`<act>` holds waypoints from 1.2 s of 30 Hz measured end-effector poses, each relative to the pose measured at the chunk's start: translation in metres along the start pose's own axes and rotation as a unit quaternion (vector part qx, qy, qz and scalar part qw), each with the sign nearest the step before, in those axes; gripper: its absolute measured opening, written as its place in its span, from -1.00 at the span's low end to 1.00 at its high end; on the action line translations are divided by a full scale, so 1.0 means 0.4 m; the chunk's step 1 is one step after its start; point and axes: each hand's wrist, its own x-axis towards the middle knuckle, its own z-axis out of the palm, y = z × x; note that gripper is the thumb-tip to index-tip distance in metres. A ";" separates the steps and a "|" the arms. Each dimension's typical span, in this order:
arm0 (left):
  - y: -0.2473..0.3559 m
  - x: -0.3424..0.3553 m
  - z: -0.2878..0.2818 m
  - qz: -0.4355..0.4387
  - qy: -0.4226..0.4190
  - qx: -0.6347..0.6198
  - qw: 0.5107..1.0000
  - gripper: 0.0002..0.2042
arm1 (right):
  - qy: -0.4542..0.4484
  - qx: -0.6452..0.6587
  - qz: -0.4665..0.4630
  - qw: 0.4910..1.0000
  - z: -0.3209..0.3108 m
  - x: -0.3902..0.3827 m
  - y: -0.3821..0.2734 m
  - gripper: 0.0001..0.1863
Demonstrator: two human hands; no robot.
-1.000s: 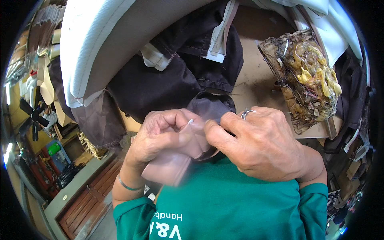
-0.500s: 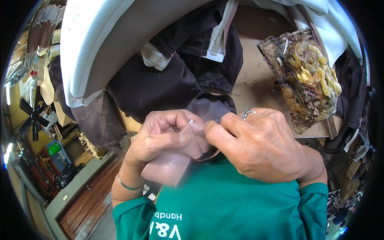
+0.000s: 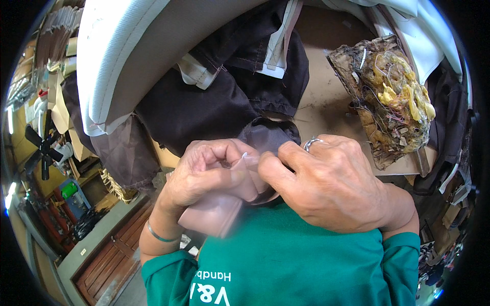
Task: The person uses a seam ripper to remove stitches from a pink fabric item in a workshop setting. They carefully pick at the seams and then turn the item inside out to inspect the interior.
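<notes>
Between thumb and fingers, my left hand (image 3: pixel 201 171) grips a folded piece of pinkish-beige leather (image 3: pixel 212 211) with a stitched seam. A small white tip (image 3: pixel 245 154) sticks up at the leather's upper edge. My right hand (image 3: pixel 332 188), wearing a ring, is closed in a pinch right at the leather's right edge; what lies inside its fingertips is hidden. Dark lining fabric (image 3: pixel 265 135) bunches just behind the leather, between both hands. The leather's lower end is slightly blurred and hangs in front of my green shirt (image 3: pixel 301 255).
A large white leather panel (image 3: pixel 117 51) curves over the left and far side. Dark brown lining (image 3: pixel 199 112) spreads across the brown work surface (image 3: pixel 326 102). At the right lies a ragged board crusted with yellow glue and threads (image 3: pixel 393 97). A black fan (image 3: pixel 43 145) stands far left.
My right hand has shifted slightly left and up along the leather's edge. The left hand keeps its hold, and the leather has moved only a little.
</notes>
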 end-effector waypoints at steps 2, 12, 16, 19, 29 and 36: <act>0.001 0.002 -0.002 0.005 -0.006 0.022 1.000 -0.91 | -0.006 -0.004 -0.004 1.000 -0.001 0.001 0.000 -0.83; 0.010 0.007 0.002 -0.018 -0.023 -0.015 0.999 -0.90 | -0.006 0.012 -0.015 1.000 0.003 -0.001 0.006 -0.86; -0.009 0.010 -0.011 0.003 -0.034 -0.017 0.999 -0.89 | -0.004 0.037 -0.009 0.999 -0.001 -0.001 0.010 -0.86; -0.007 0.014 0.006 0.000 0.010 0.000 1.000 -0.86 | -0.004 0.049 -0.002 0.999 -0.003 0.000 0.011 -0.86; -0.001 0.011 0.012 -0.003 0.036 0.031 0.999 -0.84 | -0.001 0.031 0.007 1.000 0.003 -0.002 0.005 -0.85; 0.021 0.004 0.019 -0.030 0.018 0.047 0.998 -0.86 | -0.002 0.003 0.001 1.000 0.010 0.002 -0.003 -0.87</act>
